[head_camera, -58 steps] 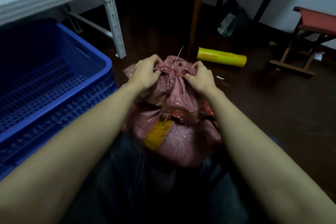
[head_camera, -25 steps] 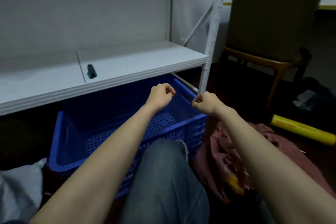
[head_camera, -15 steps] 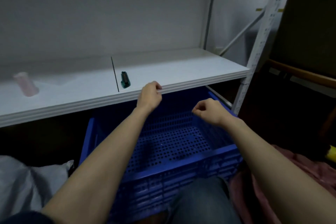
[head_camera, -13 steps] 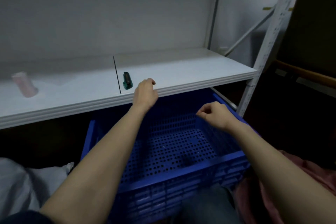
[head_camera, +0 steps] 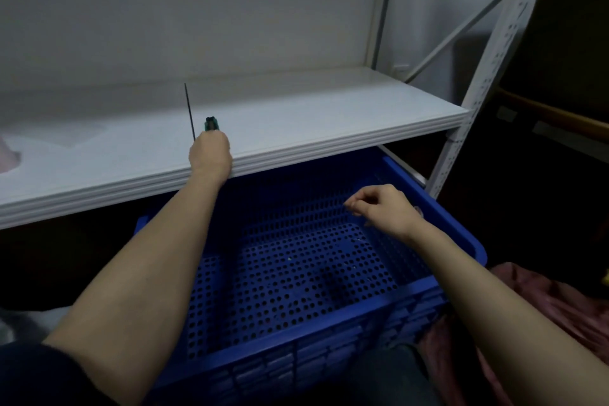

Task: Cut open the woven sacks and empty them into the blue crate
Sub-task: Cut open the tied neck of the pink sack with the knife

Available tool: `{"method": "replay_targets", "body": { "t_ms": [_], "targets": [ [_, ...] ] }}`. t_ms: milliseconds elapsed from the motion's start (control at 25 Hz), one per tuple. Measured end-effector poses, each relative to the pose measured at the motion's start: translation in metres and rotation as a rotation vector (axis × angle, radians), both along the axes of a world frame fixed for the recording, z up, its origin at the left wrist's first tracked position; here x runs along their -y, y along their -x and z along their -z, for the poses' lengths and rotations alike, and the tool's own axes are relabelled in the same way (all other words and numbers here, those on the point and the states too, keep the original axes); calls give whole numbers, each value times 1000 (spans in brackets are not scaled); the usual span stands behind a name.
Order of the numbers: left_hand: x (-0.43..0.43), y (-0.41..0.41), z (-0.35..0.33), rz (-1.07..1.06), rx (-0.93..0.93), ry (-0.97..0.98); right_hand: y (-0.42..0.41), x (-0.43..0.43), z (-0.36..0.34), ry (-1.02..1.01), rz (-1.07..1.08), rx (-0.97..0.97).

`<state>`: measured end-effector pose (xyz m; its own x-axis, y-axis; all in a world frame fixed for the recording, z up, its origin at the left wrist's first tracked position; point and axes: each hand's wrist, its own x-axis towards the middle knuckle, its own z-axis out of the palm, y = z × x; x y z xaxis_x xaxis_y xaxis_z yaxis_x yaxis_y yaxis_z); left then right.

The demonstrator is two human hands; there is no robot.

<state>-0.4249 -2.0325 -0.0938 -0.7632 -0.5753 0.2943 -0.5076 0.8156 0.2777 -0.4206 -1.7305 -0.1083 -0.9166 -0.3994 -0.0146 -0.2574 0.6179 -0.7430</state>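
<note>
View: the head camera looks forward and down across both bare forearms in a dim room.
Left hand: the left hand [head_camera: 209, 152] reaches onto the white shelf [head_camera: 329, 115], fingers curled over the near end of a small green-and-black cutter [head_camera: 211, 123]. It is grasping the tool (only the far tip shows past the knuckles).
Cutter: it lies on the shelf near the front edge, just right of a thin dark seam [head_camera: 189, 109] between the shelf boards.
Right hand: the right hand [head_camera: 385, 208] hovers over the right half of the crate, fingers loosely bent, thumb close to forefinger, nothing visible in it.
Blue crate: the blue crate [head_camera: 454, 227] sits on the floor under the shelf, its perforated bottom bare but for a few pale specks.
Woven sack: a pinkish-red woven sack [head_camera: 543, 300] lies crumpled at lower right, just beside the crate's right corner.
Surroundings: a perforated white post [head_camera: 494, 43] holds up the shelf's right end.
</note>
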Motion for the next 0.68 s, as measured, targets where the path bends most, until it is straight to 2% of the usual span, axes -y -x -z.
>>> {"method": "replay_targets", "body": {
  "t_ms": [200, 400, 520, 680],
  "targets": [
    [-12, -32, -18, 55, -82, 33, -21, -12, -15, 60, 19, 30],
    [-73, -71, -34, -8, -502, -511, -56, -17, -35, 110, 7, 69],
    [-146, -82, -44, 211, -562, -697, -78, -25, -54, 124, 5, 103],
    [-252, -100, -58, 523, -582, -754, -104, -61, -82, 293, 109, 153]
  ]
}}
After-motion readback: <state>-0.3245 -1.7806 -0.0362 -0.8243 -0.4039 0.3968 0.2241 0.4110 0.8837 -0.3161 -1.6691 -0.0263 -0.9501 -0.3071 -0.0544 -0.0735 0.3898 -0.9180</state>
